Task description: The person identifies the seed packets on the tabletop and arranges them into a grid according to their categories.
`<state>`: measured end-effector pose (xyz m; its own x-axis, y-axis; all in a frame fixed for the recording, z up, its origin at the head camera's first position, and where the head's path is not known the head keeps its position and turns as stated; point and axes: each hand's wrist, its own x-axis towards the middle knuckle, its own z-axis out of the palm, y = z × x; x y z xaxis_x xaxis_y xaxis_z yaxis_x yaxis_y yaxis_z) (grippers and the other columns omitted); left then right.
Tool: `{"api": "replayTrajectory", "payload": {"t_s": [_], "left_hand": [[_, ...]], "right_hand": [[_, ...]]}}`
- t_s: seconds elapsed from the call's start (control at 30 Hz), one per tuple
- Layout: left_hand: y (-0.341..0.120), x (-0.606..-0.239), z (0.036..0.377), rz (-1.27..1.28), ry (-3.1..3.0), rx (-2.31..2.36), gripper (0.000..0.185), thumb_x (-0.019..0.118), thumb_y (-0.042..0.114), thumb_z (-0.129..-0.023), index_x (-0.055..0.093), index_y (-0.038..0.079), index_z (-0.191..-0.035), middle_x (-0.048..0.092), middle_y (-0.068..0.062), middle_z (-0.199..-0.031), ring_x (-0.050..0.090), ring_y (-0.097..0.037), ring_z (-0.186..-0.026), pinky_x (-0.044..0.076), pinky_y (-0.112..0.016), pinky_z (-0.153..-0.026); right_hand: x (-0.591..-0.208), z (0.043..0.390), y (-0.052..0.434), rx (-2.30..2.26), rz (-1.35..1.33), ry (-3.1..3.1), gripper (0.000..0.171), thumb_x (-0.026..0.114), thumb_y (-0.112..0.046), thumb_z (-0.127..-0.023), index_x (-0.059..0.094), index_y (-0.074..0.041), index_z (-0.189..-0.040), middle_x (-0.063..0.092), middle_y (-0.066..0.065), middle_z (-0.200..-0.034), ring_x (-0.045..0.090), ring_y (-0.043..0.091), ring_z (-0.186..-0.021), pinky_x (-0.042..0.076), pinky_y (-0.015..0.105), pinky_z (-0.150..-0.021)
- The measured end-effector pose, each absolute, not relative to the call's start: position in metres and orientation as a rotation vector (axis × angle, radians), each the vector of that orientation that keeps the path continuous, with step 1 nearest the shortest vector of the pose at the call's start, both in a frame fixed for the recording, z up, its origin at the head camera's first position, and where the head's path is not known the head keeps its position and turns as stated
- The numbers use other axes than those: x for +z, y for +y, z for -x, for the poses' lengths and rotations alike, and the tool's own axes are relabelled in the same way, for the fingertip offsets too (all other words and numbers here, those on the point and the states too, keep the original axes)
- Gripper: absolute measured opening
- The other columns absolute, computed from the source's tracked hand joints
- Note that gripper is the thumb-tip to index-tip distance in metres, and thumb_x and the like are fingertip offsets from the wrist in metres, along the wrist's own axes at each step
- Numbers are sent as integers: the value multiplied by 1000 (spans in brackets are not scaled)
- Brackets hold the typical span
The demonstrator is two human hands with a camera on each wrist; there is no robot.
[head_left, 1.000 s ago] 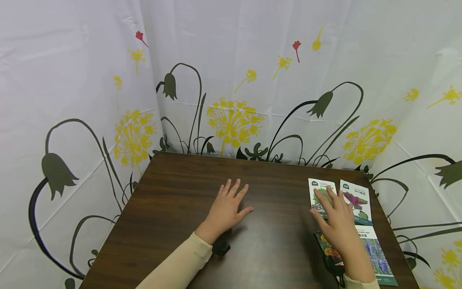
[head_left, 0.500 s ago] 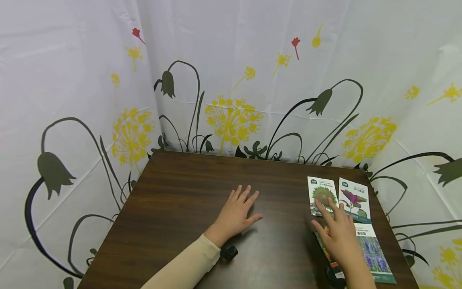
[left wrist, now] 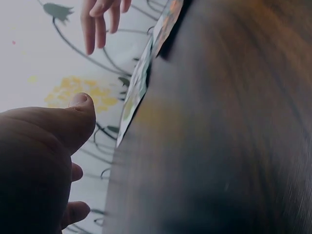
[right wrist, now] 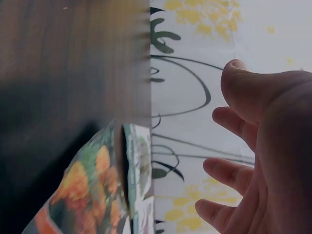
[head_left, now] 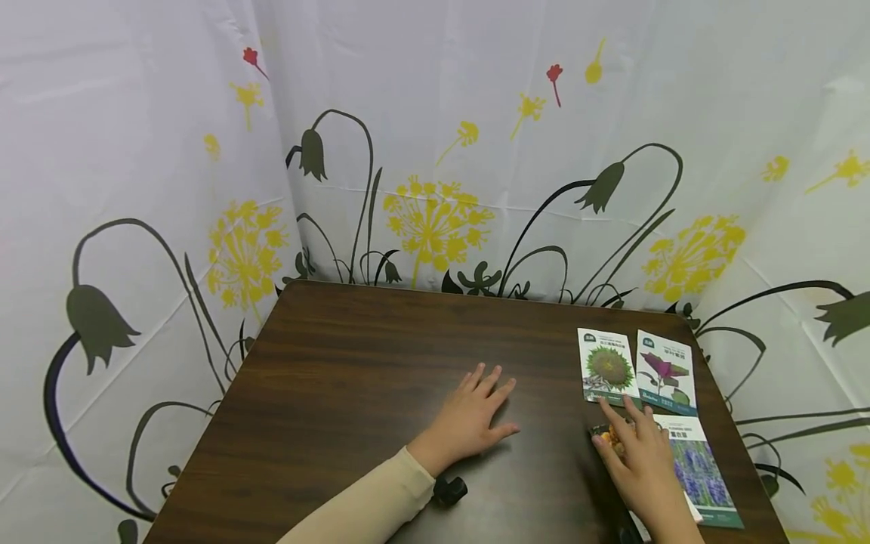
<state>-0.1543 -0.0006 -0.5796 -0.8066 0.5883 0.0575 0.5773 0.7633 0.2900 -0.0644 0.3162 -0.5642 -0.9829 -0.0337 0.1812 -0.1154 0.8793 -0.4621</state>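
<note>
Floral curtain behind dark wood table [head_left: 353,363]. Left hand [head_left: 476,423] flat, fingers spread, holding nothing. Right hand [head_left: 635,461] fingers straight, over orange-flower seed packet [head_left: 607,437], near-right table edge beside lavender packet [head_left: 700,468].

My left hand [head_left: 472,423] is bare, with no ring and no glove on it. Just behind its wrist begins a long sleeve [head_left: 363,506] of plain cream cloth, snug at the cuff and without stripe or print. Under that cuff, on the side towards me, sits a small black camera unit [head_left: 450,489], rounded and dull. My right hand [head_left: 642,468] is bare too, its nails short and unpainted. Behind its wrist a bit of another small black unit [head_left: 627,530] shows at the edge of view.
</note>
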Motion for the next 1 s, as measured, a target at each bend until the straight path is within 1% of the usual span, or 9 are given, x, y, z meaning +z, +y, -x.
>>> {"api": "replayTrajectory", "payload": {"t_s": [0.13,0.33,0.43,0.5,0.6,0.67,0.73,0.83,1.0], "left_hand": [[13,-582,150,-1032,2890,424,81,54,70,-106,37,27,-172,34,-11,-179,28,-43,-167,32,-56,-133],[37,-585,142,-1145,2826,351,81,45,75,-107,35,30,-173,32,-9,-180,27,-40,-168,32,-53,-134],[51,-586,138,-1195,2774,308,81,42,76,-106,32,33,-174,29,-7,-181,25,-37,-169,31,-51,-134],[58,-587,136,-1232,2736,289,81,40,77,-106,29,34,-174,28,-5,-182,24,-36,-170,31,-50,-135],[65,-587,135,-1284,2682,269,81,38,77,-106,27,35,-175,26,-4,-182,22,-34,-170,29,-48,-135],[69,-589,135,-1308,2653,250,81,38,76,-107,26,35,-175,26,-3,-182,22,-34,-170,28,-48,-136],[71,-590,136,-1324,2625,231,79,39,75,-107,25,36,-175,25,-3,-183,22,-34,-170,27,-46,-136],[75,-588,136,-1354,2585,210,78,40,73,-108,25,36,-175,24,-2,-183,21,-32,-171,25,-43,-137],[89,-580,137,-1434,2507,187,75,42,70,-109,26,36,-175,21,0,-184,18,-28,-172,21,-38,-138]], "right_hand": [[-571,56,322,757,-88,-2876,67,76,-32,-104,51,-23,-166,38,37,-167,26,76,-149,13,94,-112],[-581,44,334,763,-102,-2865,66,78,-27,-103,53,-17,-163,41,41,-162,33,73,-144,25,86,-109],[-584,37,339,759,-75,-2863,63,78,-26,-103,56,-14,-161,43,42,-160,35,74,-142,29,86,-106],[-586,33,340,733,-46,-2869,61,78,-26,-103,57,-11,-159,45,42,-157,40,71,-138,34,84,-102],[-585,28,341,694,-14,-2868,50,80,-21,-101,66,-2,-145,50,41,-149,51,63,-128,50,73,-89],[-584,25,342,686,16,-2887,40,81,-18,-100,69,1,-134,55,38,-140,59,53,-116,55,59,-77],[-582,24,343,713,42,-2912,32,81,-14,-99,69,2,-124,56,35,-131,63,42,-102,55,46,-69],[-579,22,344,733,93,-2963,29,78,-12,-100,67,3,-122,56,30,-121,63,26,-85,51,34,-67],[-577,20,347,715,84,-2941,24,79,-9,-97,70,2,-117,58,26,-111,64,21,-79,52,29,-62]]}}
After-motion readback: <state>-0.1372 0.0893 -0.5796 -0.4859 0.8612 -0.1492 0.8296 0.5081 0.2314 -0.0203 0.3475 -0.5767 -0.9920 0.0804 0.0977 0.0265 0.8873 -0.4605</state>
